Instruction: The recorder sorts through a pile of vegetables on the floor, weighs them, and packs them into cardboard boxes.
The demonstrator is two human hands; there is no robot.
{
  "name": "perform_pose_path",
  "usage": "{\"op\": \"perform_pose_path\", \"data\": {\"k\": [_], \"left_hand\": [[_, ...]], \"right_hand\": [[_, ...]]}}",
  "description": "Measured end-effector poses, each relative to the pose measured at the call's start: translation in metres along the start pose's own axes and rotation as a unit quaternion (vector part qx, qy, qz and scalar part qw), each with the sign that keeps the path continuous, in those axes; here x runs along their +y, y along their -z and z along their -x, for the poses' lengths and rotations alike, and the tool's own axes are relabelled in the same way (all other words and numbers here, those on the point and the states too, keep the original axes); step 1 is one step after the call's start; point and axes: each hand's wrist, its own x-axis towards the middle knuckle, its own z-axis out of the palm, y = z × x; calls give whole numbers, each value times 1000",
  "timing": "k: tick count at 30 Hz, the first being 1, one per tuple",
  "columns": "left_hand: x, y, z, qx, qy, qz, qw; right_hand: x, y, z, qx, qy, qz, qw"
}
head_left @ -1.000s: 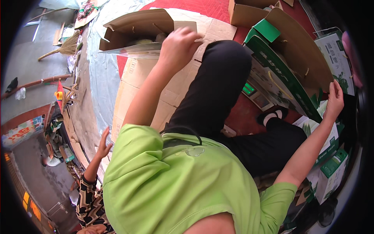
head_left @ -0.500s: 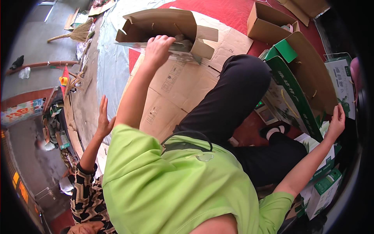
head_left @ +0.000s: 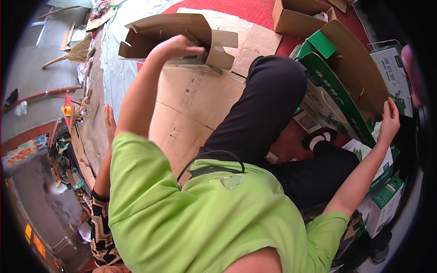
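My left hand (head_left: 178, 46) is over the near side of an open cardboard carton (head_left: 154, 28). Its thumb side points right, and the other fingers are bent out of sight. Something inside the carton is too dim to make out. At the right, my right hand (head_left: 389, 122) pinches the edge of the tall raised flap of a green-and-white carton (head_left: 327, 91) with rope handles. That carton stands open beside my bent knee.
Flattened cardboard (head_left: 200, 95) covers the floor in front of me, over red carpet (head_left: 255, 10). A smaller open box (head_left: 296, 19) stands at the far right. Green-and-white boxes (head_left: 382, 204) lie by my right arm. Close on my left is another person's raised hand (head_left: 110, 123).
My left hand has left the carton's near edge and turned over its opening, wrist bent to the right. My right hand stays on the flap. The other person's hand has lowered slightly leftward.
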Motion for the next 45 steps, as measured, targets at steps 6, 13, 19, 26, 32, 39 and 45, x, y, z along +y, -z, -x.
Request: {"op": "perform_pose_path", "data": {"k": [6,13,19,26,32,39,45], "left_hand": [[45,-37,-64,-94,112,86,986],[41,-91,-64,127,196,11,972],[-52,-138,28,96,78,-91,988],[-183,-221,180,74,-140,-217,963],[-115,-229,296,77,-197,-243,947],[-276,-165,353,103,-386,-253,881],[-310,-194,399,51,-447,-367,814]], "right_hand": [[-16,0,12,11,8,-8,1000],[-11,11,12,12,-28,26,999],[-8,8,6,-21,-25,8,999],[-8,2,2,-29,-16,-6,999],[-15,11,18,20,3,17,1000],[-14,8,27,76,42,-74,993],[-8,15,20,89,64,-65,992]]}}
